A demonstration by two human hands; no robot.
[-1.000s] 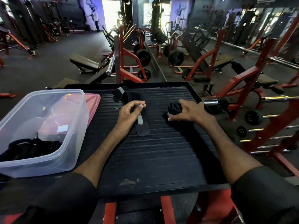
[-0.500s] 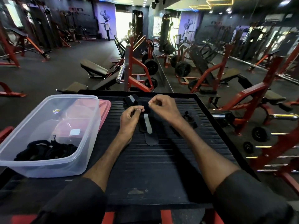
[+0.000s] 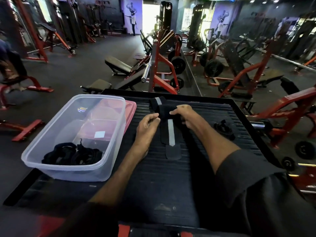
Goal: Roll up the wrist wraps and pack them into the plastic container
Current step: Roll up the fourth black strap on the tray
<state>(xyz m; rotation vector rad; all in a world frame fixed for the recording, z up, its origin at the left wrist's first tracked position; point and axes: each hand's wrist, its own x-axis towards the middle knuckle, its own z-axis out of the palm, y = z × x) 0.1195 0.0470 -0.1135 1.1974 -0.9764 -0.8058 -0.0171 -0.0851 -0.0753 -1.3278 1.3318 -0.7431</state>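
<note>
Left hand (image 3: 148, 124): I see its grip pinching the wrist wrap (image 3: 168, 132), middle of frame.
Right hand (image 3: 185, 115): grip closed on it too.

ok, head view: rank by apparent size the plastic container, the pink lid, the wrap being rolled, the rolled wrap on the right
1. plastic container, clearly largest
2. wrap being rolled
3. pink lid, mostly hidden behind the container, so its rank is unsure
4. rolled wrap, smallest

Blk wrap (image 3: 168, 132) flat, unrolled; container (image 3: 71, 139) open.
</note>
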